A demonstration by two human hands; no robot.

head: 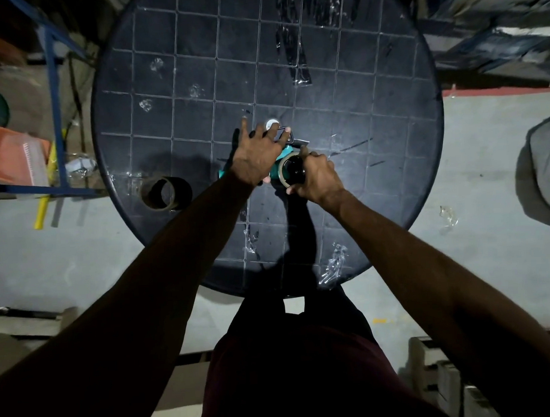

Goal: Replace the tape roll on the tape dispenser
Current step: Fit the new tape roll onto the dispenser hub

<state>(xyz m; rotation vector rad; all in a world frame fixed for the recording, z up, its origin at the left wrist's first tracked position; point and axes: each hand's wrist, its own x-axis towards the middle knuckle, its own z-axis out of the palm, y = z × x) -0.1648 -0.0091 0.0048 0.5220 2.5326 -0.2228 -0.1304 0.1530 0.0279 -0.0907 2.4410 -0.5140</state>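
A teal tape dispenser (286, 151) lies near the middle of the round dark table (200, 70), mostly hidden under my hands. My left hand (257, 154) presses on top of it, fingers spread over its black front end. My right hand (317, 175) grips a tape roll (283, 170) that sits at the dispenser's hub; how far it is seated I cannot tell. An empty brown cardboard core (164, 193) rests on the table's left edge, apart from both hands.
Crumpled bits of clear tape (332, 265) and long strips (296, 51) are stuck over the tabletop. A small white disc (272, 124) lies just beyond my left hand. A blue metal frame (57, 122) and an orange crate (13, 155) stand on the floor at left.
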